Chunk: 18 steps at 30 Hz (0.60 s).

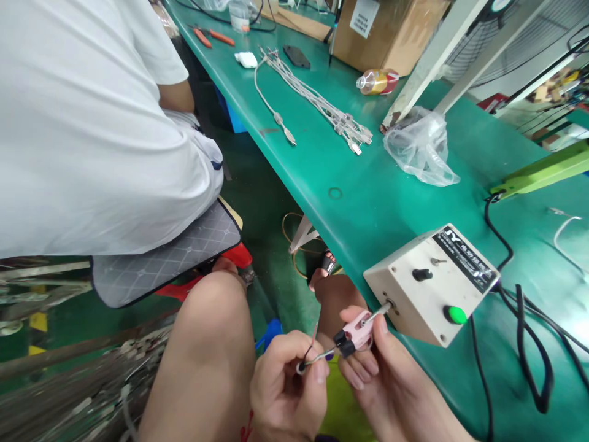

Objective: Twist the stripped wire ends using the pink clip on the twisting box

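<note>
My left hand [292, 383] is closed, pinching a thin cable end with loose wires [327, 355]. A dark and a reddish strand stick up by its fingertips. From there the wires run to the black-tipped jaws of a pink clamp [356, 333]. My right hand [391, 380] is closed around this clamp, thumb on its near side and fingers behind and below. The clamp sits on a metal shaft [380, 311] coming out of a beige machine box [402, 294]. That box has a black knob [422, 274], a small toggle switch and a green button [455, 315].
White USB cables [317, 101] lie in a bundle on the green table [299, 166]. Behind them are orange-handled pliers [213, 37] and a cardboard box [386, 31]. A plastic bag [421, 147] sits by a post. Another person in white [92, 123] sits at left.
</note>
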Each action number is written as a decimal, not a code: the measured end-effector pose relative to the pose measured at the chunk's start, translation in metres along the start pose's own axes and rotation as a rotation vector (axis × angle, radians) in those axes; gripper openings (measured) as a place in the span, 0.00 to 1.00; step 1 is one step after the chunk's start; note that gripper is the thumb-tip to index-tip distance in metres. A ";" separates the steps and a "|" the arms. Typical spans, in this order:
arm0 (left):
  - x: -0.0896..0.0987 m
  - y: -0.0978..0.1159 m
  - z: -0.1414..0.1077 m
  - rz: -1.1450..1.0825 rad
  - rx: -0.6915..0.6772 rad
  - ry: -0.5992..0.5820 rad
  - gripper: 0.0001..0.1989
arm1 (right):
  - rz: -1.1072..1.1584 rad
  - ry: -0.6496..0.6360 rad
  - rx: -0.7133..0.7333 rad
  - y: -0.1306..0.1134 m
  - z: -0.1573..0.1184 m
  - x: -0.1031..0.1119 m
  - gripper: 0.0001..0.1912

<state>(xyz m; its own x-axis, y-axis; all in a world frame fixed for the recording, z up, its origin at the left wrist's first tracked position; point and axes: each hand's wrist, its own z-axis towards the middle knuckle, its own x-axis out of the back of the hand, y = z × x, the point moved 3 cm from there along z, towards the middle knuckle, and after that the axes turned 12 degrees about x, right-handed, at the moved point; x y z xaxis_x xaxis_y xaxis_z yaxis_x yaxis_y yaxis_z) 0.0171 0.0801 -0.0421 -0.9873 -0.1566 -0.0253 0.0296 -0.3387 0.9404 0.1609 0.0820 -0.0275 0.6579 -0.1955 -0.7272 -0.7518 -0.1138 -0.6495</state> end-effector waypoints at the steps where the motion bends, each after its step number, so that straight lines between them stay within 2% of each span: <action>1: 0.000 0.000 0.000 0.005 0.009 0.000 0.06 | -0.002 -0.003 0.005 0.000 0.000 0.000 0.22; 11: -0.007 0.002 0.002 0.036 0.017 0.040 0.07 | 0.017 -0.012 -0.010 0.001 0.001 -0.001 0.23; 15: -0.008 0.006 0.004 0.028 0.003 0.041 0.07 | 0.103 -0.024 -0.124 0.004 -0.005 0.007 0.27; 18: -0.007 0.005 0.003 0.023 -0.012 0.037 0.06 | 0.106 -0.095 -0.222 0.009 -0.010 0.010 0.31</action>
<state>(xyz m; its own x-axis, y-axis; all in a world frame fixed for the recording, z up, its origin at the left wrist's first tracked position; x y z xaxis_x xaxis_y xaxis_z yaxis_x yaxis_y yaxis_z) 0.0240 0.0822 -0.0366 -0.9799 -0.1987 -0.0169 0.0539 -0.3455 0.9369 0.1609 0.0695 -0.0384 0.5679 -0.1269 -0.8132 -0.8013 -0.3108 -0.5111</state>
